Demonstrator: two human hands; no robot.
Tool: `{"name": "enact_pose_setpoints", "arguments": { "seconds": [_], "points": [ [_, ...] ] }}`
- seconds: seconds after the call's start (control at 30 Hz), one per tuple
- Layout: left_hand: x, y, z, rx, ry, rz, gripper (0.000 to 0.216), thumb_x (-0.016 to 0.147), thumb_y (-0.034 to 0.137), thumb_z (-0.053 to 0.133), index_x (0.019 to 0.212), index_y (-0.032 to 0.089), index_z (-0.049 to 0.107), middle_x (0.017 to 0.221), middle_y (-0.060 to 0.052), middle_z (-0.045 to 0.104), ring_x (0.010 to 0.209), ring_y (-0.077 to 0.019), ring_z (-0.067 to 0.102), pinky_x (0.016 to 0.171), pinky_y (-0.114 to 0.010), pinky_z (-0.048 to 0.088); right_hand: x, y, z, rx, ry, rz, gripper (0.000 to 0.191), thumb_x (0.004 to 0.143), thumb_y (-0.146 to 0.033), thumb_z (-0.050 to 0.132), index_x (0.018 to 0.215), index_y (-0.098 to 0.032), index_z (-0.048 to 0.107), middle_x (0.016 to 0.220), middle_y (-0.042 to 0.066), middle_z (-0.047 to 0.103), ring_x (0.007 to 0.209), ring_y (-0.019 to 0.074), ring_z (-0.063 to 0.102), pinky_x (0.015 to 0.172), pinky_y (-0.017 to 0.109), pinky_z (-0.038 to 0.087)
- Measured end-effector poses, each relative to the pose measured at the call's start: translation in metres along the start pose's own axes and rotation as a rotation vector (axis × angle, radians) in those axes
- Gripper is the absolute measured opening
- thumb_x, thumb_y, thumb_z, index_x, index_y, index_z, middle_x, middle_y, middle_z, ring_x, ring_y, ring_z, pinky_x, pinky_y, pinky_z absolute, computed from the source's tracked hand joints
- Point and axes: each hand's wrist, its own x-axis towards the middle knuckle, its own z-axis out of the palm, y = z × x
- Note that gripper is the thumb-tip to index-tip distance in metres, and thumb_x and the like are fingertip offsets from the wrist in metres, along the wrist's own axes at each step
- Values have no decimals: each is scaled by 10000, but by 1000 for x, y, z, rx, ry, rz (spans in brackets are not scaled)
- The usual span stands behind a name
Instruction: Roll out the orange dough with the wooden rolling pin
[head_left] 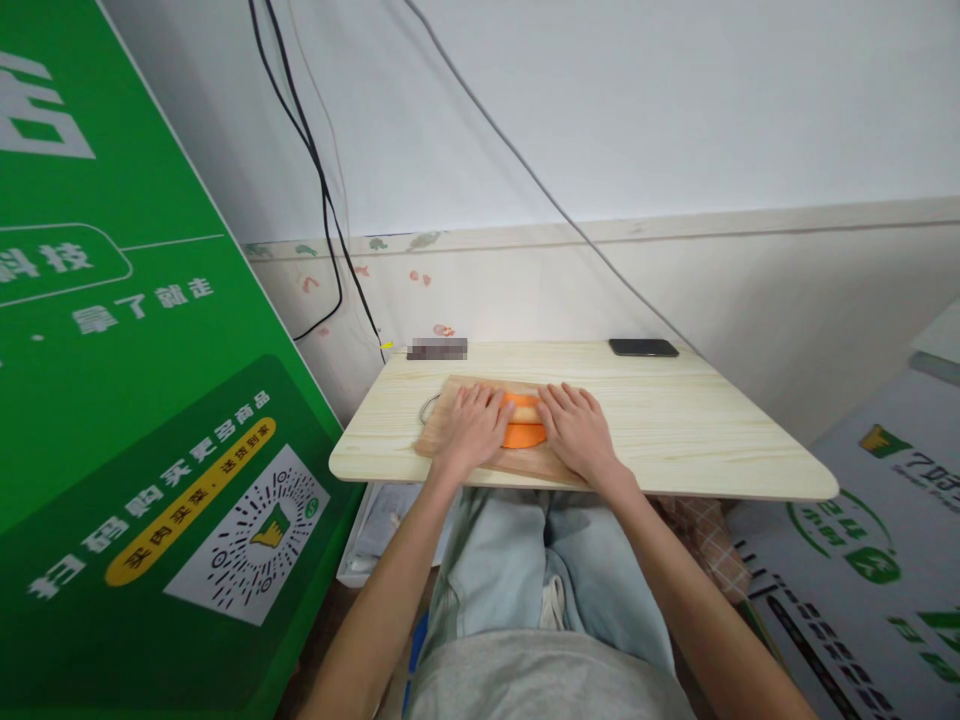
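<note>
A brown wooden cutting board lies on a small pale wooden table over my lap. On the board rests an orange object, perhaps a carrot or an orange tool; its ends are hidden. My left hand lies flat on the board with its fingers stretched out, touching the orange object's left side. My right hand lies flat the same way against the object's right side. Neither hand grips anything.
A black phone lies at the table's far right edge. A metal ring sticks out at the board's left end. A large green printed panel stands to my left, and cables hang down the white wall.
</note>
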Motion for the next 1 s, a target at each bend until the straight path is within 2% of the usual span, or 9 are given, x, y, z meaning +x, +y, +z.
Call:
{"name": "enact_pose_setpoints", "arguments": {
  "seconds": [0.1,0.2,0.33,0.43,0.5,0.6,0.83,0.9,1.0],
  "points": [
    [35,-3,-4,13,-62,-68,569,1210,459,267,1521,222,680,1632,-106,656,1603,-328,500,1354,-543,348,33,2,-9,-46,-144,60,610,1195,-374,219,1531,-201,698,1665,132,624,1560,310,526,1222,491,439],
    [37,0,-7,25,-77,-76,575,1208,447,265,1577,212,639,1581,-117,695,1524,-322,570,1314,-522,394,35,-1,-15,-69,-189,81,607,1202,-380,208,1513,-218,703,1634,136,649,1489,297,582,1141,453,487],
    [-14,10,-7,7,-4,-18,582,1200,436,253,1605,228,617,1608,-116,670,1485,-314,589,1300,-532,414,-17,-13,-16,-31,-67,50,576,1197,-391,264,1614,-228,626,1629,148,652,1469,319,600,1174,481,448],
    [-59,17,-4,15,98,-5,582,1187,475,307,1674,267,549,1707,-101,576,1608,-332,475,1370,-564,328,-62,-23,-12,-53,71,21,581,1188,-375,297,1676,-213,568,1679,163,601,1558,353,522,1270,537,349],
    [-73,18,-2,27,126,11,596,1178,493,352,1705,262,507,1763,-104,506,1667,-340,401,1396,-581,285,-75,-25,-9,-62,110,8,590,1187,-389,306,1690,-207,553,1698,168,579,1576,362,506,1285,551,334],
    [-59,14,1,27,116,7,600,1182,482,351,1707,232,500,1777,-117,485,1673,-329,400,1397,-562,289,-60,-21,-5,-61,104,12,601,1184,-402,306,1694,-197,547,1718,178,551,1574,363,512,1271,548,363],
    [27,5,-6,-8,-30,-62,576,1208,428,267,1581,183,632,1569,-121,703,1504,-309,585,1321,-495,388,25,-5,-12,-55,-130,80,617,1204,-403,206,1560,-208,672,1598,126,686,1498,309,585,1164,466,463],
    [27,5,-5,-1,-28,-74,567,1205,426,281,1589,185,623,1573,-125,701,1517,-307,573,1307,-491,401,24,-5,-13,-43,-119,86,615,1205,-395,208,1570,-196,662,1582,130,698,1483,307,599,1147,458,473],
    [0,6,-2,-14,24,-42,546,1200,431,303,1571,217,641,1624,-108,665,1558,-296,538,1323,-507,383,-6,-12,-10,-3,-22,69,593,1199,-393,252,1574,-187,662,1599,144,682,1457,300,624,1181,462,448]
  ]
}}
